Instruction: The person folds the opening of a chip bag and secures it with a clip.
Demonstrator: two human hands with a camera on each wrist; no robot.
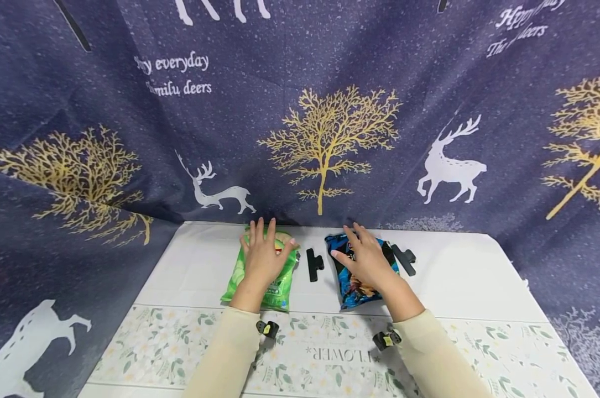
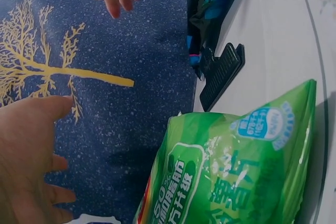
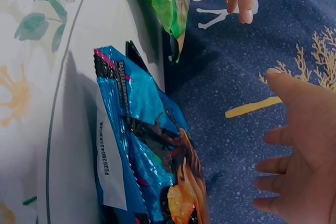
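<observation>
A green snack bag (image 1: 280,287) lies flat on the white table, its lower part plain in the left wrist view. Over its upper half my left hand (image 1: 265,257) hovers with fingers spread; a gap shows between them in the left wrist view. To the right lies a blue and black snack bag (image 1: 351,284), its near end visible in the right wrist view. My right hand (image 1: 369,262) is held above that bag, fingers extended and thumb out to the side, gripping nothing. Between the bags sits a black bag clip (image 1: 313,265).
A second black clip (image 1: 404,260) lies right beside the blue bag. Behind the table (image 1: 190,276) hangs a dark blue curtain (image 1: 280,66) printed with deer and golden trees. A floral strip (image 1: 324,342) with lettering runs across the table's front.
</observation>
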